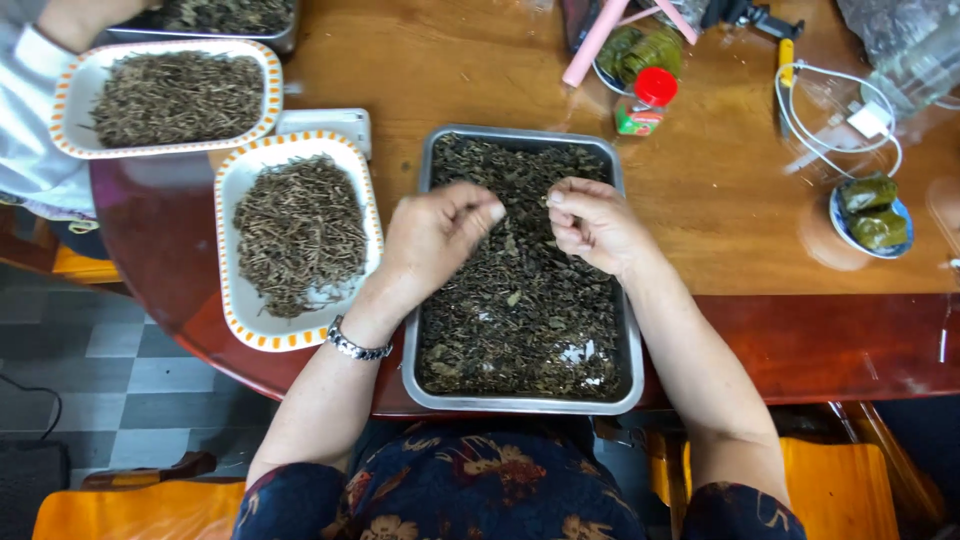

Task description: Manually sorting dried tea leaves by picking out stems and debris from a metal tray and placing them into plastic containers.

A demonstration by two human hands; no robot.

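You are sitting at a broad, round wooden table (700, 200), its top glossy and reddish toward the near edge. Right in front of you lies a rectangular metal tray (628, 340), its floor covered with dark dried leaves (520, 310). To your left sits a white oblong dish with an orange-dashed rim (232, 190), heaped with thin brown stems (298, 232); a second dish of the same kind (70, 95) lies farther left, up by another person's white sleeve (25, 120). Both your hands hover over the far half of the tray, close together but not touching. Your left hand (432, 235), with a metal bracelet (355, 346) on its wrist, has the fingers curled in and the thumb pressed to the fingertips; whether it pinches a leaf you cannot tell. Your right hand (595, 225) is likewise curled, thumb and forefinger meeting at a small dark bit of leaf. Far right, a small blue-rimmed saucer (838, 222) holds two green wrapped parcels (872, 208). Beyond the tray stands a small green bottle with a red cap (645, 103), and a white cable (830, 125) lies looped near it.
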